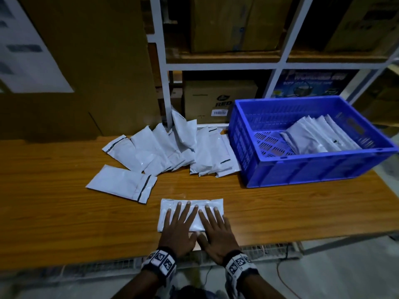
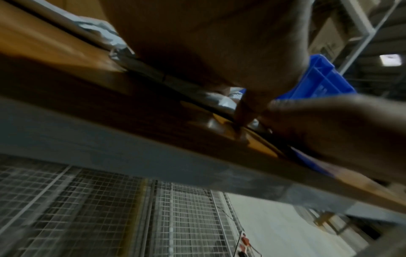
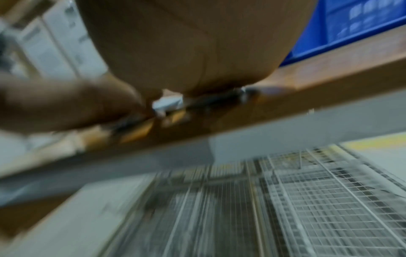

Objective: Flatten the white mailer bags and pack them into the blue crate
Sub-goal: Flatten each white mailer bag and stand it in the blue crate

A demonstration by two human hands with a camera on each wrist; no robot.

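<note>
Head view: high above both hands, facing forward and down over wooden table (image 1: 64, 212). Left wrist view: under left hand (image 2: 219, 43), close, looking along palm at table edge. Right wrist view: same from under right hand (image 3: 186, 43), blurred. All three share blue crate (image 1: 302, 169) beyond fingers.

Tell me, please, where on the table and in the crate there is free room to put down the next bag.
Bare wood on the table left of the single bag. In the blue crate, the left floor beside the packed bags is free. The loose pile crowds the back.
</note>
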